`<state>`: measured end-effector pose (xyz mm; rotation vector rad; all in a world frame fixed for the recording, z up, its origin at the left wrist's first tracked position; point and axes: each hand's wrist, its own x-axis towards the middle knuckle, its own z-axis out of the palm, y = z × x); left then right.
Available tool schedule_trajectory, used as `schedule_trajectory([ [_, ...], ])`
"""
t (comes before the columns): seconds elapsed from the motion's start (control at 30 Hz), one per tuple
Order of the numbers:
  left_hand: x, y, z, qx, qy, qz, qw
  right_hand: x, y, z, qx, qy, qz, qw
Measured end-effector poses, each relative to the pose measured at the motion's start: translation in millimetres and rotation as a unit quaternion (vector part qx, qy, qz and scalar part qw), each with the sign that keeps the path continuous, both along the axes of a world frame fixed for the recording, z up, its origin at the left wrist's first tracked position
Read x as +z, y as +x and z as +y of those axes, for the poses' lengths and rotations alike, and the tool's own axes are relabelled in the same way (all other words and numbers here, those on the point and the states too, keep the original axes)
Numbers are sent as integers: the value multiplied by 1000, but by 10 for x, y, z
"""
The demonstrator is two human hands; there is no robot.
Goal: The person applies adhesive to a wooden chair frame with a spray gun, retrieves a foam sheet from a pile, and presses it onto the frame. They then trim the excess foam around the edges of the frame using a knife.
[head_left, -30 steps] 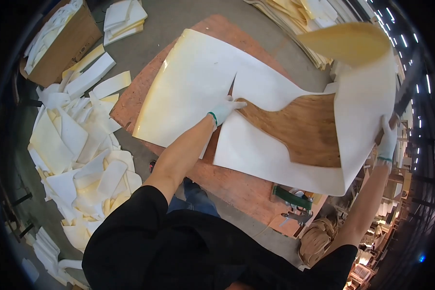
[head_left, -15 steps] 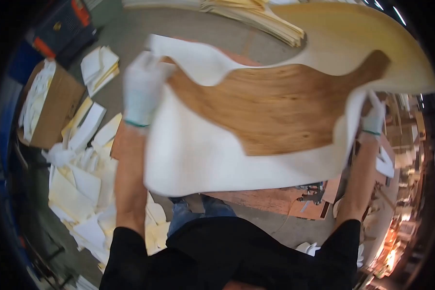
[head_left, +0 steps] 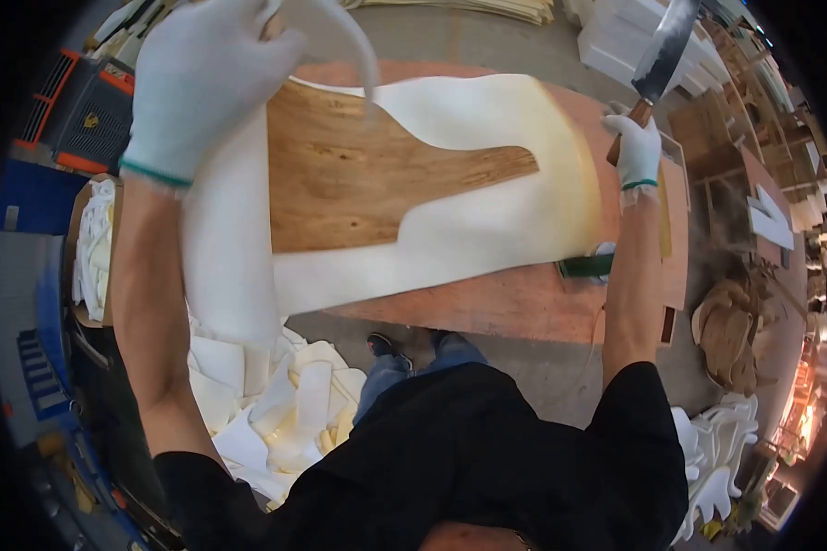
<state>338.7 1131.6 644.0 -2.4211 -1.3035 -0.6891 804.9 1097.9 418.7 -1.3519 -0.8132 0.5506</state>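
The left hand (head_left: pixel 207 96) pinches the raised end of a white foam sheet (head_left: pixel 340 277); positioning it over the reddish counter (head_left: pixel 487 314) seems the step in hand, calling next for lowering it evenly. A curved wood-grain panel (head_left: pixel 340 174) shows against its yellow-edged face. Farther off, the right hand (head_left: pixel 638 151) grips a broad-bladed knife (head_left: pixel 664 53).

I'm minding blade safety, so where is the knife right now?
The knife is at the head view's upper right, gripped in the right hand, its blade reaching the picture's top edge.
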Motion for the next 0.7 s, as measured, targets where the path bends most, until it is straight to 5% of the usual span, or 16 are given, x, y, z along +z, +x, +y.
schedule_trajectory([
  [0.13,179,448,-56,-63,73,35,995,427,-644,-994,32,-83,29,996],
  [0.33,192,755,-243,-119,67,47,989,-244,-1653,-2038,-5,-208,42,977],
  [0.53,-330,585,-130,-202,30,-136,969,-969,-1938,-2277,-47,-179,97,978],
  [0.63,-434,307,318,-32,33,-208,977,-1141,-1901,-2209,-47,-199,78,976],
  [0.7,-431,-4,951,-110,150,-162,969,-1338,-1838,-2043,-49,-234,34,970],
])
